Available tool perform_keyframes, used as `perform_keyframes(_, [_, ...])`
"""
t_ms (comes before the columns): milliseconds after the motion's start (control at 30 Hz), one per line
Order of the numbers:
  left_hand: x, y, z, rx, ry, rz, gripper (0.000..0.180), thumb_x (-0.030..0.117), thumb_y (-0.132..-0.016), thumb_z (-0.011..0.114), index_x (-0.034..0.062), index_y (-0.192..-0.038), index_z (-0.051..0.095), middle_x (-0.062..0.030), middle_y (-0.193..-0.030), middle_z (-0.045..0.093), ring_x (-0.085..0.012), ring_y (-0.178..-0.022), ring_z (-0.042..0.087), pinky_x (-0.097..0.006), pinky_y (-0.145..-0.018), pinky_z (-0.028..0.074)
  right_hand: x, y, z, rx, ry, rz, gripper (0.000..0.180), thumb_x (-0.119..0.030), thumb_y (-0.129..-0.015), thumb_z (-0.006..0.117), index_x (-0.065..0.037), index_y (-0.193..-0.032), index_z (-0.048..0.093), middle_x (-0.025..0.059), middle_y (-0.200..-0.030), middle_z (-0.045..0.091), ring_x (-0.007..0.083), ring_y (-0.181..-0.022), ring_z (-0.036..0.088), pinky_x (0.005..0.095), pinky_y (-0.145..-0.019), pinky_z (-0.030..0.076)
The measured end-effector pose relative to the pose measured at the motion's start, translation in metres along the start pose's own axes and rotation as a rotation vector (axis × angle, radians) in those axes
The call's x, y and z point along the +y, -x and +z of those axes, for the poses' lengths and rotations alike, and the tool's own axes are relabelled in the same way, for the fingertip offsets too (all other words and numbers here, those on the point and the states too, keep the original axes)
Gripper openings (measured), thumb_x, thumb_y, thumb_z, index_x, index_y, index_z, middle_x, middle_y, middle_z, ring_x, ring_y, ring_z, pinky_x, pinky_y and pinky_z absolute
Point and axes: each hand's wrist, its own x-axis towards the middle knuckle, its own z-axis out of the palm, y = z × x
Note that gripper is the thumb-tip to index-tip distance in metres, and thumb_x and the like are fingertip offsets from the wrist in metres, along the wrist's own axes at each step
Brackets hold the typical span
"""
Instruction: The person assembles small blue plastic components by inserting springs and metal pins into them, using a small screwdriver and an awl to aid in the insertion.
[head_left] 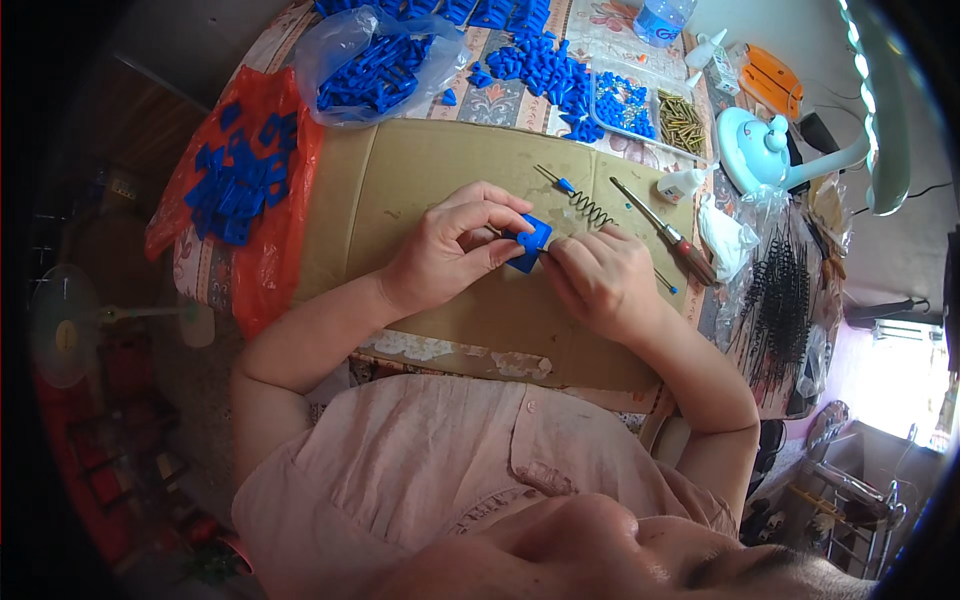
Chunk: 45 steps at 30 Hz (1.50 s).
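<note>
Over the cardboard sheet (pixel 350 290), my left hand (pixel 440 250) pinches a flat blue plastic piece (pixel 537 232) between thumb and fingers. My right hand (pixel 605 275) is closed at the piece's right edge, its fingertips pressed together around something small and dark that they mostly hide. Just beyond the right hand lies a black coil spring (pixel 590 208) on a thin rod with a blue tip. Right of it rests a screwdriver (pixel 688 256) with a red and brown handle. A thin rod with a blue end (pixel 672 289) shows beside my right wrist.
Blue parts fill a clear bag (pixel 345 40) and a red bag (pixel 270 270); more lie loose at the back. A clear tray (pixel 650 140) holds small blue pieces and brass screws. At right are a white bottle (pixel 683 184), a lamp (pixel 750 150) and black springs (pixel 780 300).
</note>
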Motion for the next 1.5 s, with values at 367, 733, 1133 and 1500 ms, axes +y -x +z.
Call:
perform_keyframes(367, [0.001, 0.002, -0.001, -0.014, 0.031, -0.062, 0.018, 0.0, -0.088, 0.061, 0.0015, -0.107, 0.062, -0.0112, -0.118, 0.053, -0.014, -0.1, 0.058, -0.024, -0.078, 0.053, -0.003, -0.001, 0.0, -0.045, -0.34, 0.228, 0.012, -0.007, -0.08, 0.064, -0.004, -0.079, 0.053, 0.0104, -0.062, 0.053, 0.0299, -0.053, 0.056, 0.0396, -0.05, 0.044])
perform_keyframes(733, [-0.003, -0.002, -0.001, -0.006, 0.417, -0.18, 0.046, -0.004, -0.085, 0.063, 0.0015, -0.128, 0.05, -0.0092, -0.123, 0.053, -0.0138, -0.105, 0.056, -0.027, -0.09, 0.048, 0.006, 0.0, 0.004, 0.035, -0.41, 0.241, 0.009, -0.005, -0.081, 0.063, -0.003, -0.084, 0.055, 0.0132, -0.067, 0.056, 0.0329, -0.06, 0.059, 0.0413, -0.054, 0.045])
perform_keyframes(1133, [0.006, -0.004, -0.007, -0.076, 0.384, -0.399, 0.047, 0.0, -0.086, 0.065, 0.0005, -0.129, 0.045, -0.0072, -0.098, 0.065, -0.0115, -0.09, 0.063, -0.027, -0.081, 0.053, 0.006, -0.003, -0.001, -0.016, -0.279, 0.184, 0.011, -0.006, -0.08, 0.064, -0.004, -0.08, 0.053, 0.0127, -0.065, 0.055, 0.0321, -0.059, 0.058, 0.0411, -0.054, 0.045])
perform_keyframes(1500, [0.004, -0.002, -0.006, -0.149, 0.283, -0.359, 0.044, 0.003, -0.087, 0.065, -0.0004, -0.127, 0.047, -0.0061, -0.096, 0.064, -0.0096, -0.086, 0.061, -0.025, -0.077, 0.053, 0.007, -0.002, -0.007, -0.313, -0.923, 0.624, 0.008, -0.005, -0.079, 0.061, -0.003, -0.081, 0.054, 0.0125, -0.068, 0.058, 0.0304, -0.065, 0.061, 0.0351, -0.057, 0.046])
